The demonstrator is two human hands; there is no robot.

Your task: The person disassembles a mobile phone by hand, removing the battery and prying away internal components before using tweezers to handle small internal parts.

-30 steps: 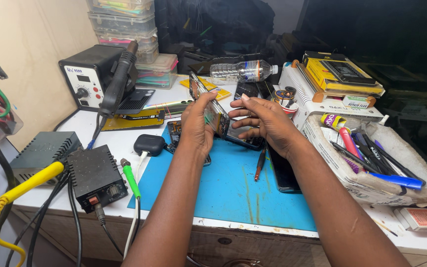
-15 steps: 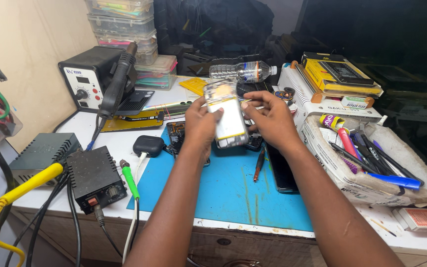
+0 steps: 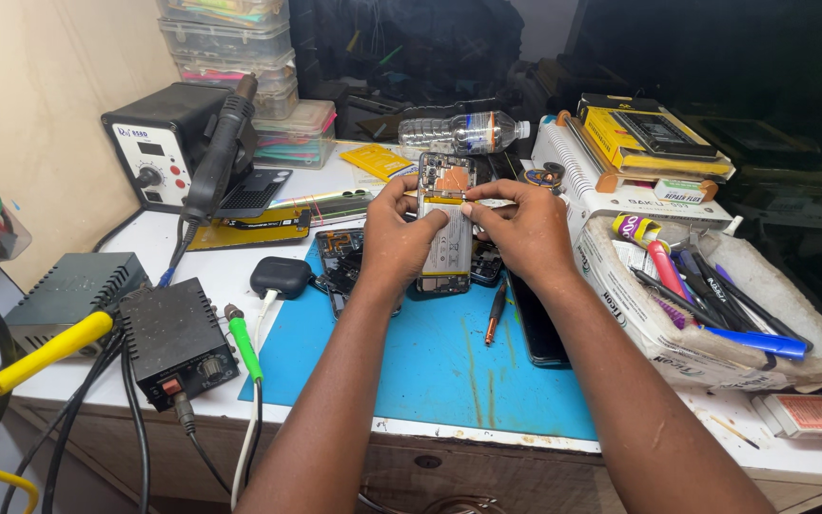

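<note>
Both hands pinch an opened phone (image 3: pixel 446 228) by its upper part: left hand (image 3: pixel 394 240) thumb and fingers clamp its left edge, right hand (image 3: pixel 522 231) fingertips press its top right. Forearms come up from the near edge and meet. Phone is held tilted above the blue mat (image 3: pixel 430 366), long axis pointing away from the person, insides facing the camera. A screwdriver (image 3: pixel 495 312) lies on the mat, just right of the phone.

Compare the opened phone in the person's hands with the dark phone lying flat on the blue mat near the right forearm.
The opened phone is held by the left hand and right hand; the dark phone lies untouched on the blue mat. The opened phone shows a pale battery and exposed inner parts; the dark phone shows only a plain black face. Both are slim rectangles of similar size.
</note>
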